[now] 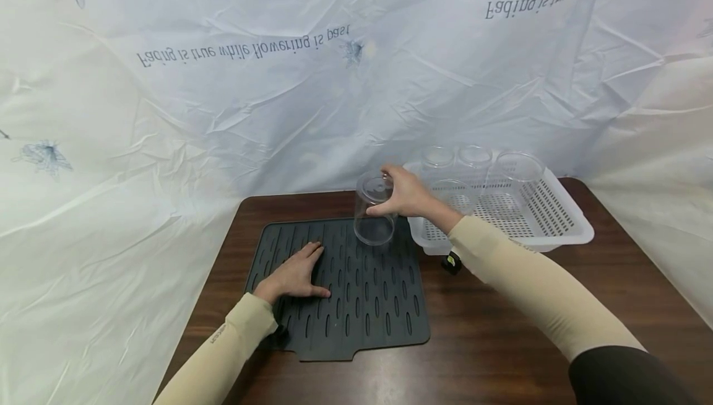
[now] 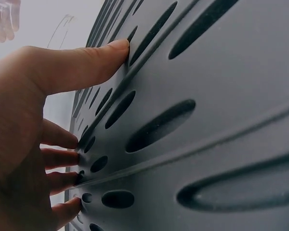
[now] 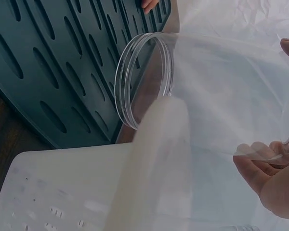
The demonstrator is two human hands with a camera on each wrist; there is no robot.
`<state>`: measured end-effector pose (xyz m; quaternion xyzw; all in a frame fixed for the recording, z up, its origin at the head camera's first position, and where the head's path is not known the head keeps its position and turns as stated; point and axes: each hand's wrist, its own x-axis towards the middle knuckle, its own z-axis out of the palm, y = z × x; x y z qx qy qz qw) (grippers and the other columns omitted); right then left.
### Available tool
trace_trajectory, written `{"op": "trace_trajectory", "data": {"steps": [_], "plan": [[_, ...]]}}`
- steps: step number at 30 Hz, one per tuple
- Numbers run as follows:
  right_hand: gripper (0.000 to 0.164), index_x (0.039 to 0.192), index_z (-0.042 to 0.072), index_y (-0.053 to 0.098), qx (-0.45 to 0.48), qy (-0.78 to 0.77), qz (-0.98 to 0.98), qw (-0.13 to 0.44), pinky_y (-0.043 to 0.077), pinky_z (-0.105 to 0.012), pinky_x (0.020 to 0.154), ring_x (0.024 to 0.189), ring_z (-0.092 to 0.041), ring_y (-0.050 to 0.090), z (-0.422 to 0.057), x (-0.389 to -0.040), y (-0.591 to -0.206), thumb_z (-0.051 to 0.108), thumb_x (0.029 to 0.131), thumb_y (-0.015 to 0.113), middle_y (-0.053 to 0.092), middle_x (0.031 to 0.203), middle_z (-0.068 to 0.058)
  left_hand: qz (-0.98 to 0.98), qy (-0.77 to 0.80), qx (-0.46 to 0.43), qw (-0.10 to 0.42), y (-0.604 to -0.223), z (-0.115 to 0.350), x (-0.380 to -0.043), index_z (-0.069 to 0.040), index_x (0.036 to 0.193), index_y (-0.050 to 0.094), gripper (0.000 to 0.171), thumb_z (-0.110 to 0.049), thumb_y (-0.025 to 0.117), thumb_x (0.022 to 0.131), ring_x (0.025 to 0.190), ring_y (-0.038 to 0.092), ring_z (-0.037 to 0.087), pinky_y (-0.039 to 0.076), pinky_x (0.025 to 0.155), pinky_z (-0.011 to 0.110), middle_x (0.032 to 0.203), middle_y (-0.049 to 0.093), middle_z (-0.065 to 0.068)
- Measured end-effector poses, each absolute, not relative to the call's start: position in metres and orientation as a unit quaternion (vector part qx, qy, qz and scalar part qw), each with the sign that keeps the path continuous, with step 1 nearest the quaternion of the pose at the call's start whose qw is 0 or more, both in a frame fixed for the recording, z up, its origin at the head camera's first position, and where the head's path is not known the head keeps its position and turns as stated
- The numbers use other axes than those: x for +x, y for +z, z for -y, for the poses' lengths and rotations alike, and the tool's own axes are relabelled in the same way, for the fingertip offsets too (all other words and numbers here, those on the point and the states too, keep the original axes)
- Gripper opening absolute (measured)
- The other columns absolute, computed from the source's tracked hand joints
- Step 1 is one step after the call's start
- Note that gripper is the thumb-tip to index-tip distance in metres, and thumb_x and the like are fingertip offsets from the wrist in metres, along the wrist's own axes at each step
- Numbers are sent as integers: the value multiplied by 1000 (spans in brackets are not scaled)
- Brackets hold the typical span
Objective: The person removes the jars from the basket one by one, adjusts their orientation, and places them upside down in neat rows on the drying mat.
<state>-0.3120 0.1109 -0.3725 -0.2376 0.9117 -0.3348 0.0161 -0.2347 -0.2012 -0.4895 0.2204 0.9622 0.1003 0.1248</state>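
A dark grey slotted drying mat [image 1: 364, 324] lies on the table. My left hand [image 1: 294, 274] rests on its left part, fingers and thumb spread; the left wrist view has the thumb and fingertips touching the slotted surface. Over the mat's far right corner, my right hand [image 1: 411, 194] grips a clear jar [image 1: 374, 219] near its base. The jar is mouth down, and its ridged rim shows in the right wrist view. Whether that rim touches the mat, I cannot tell.
Right of the mat stands a white perforated plastic basket [image 1: 574, 235] with several clear jars [image 1: 518, 169] in it. Below it is a brown wooden table [image 1: 484, 355]. A white printed sheet [image 1: 267, 114] hangs behind the table's far edge.
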Motion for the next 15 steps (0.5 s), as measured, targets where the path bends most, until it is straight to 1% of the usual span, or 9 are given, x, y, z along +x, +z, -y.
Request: {"op": "trace_trajectory", "data": {"steps": [4, 11, 15], "plan": [[108, 149, 2, 33, -237, -328, -914, 16, 49, -50, 96, 125, -34, 51, -109, -312, -375, 54, 69, 82, 45, 144, -19, -962, 101, 219, 124, -490, 201, -235, -5, 154, 29, 108, -62, 76, 74, 148, 21, 34, 30, 115, 54, 160, 23, 14], [110, 150, 2, 31, -233, -309, -922, 17, 47, -51, 100, 128, -35, 48, -109, -316, -383, 56, 69, 81, 41, 147, -19, -962, 105, 220, 126, -491, 202, -235, -5, 154, 29, 108, -61, 76, 74, 148, 21, 34, 30, 115, 55, 160, 23, 14], [109, 150, 2, 32, -228, -295, -928, 17, 48, -50, 98, 125, -34, 50, -109, -318, -387, 57, 69, 80, 44, 145, -19, -962, 102, 220, 126, -492, 202, -236, -6, 154, 28, 108, -62, 76, 74, 148, 21, 34, 30, 115, 54, 161, 23, 14]]}}
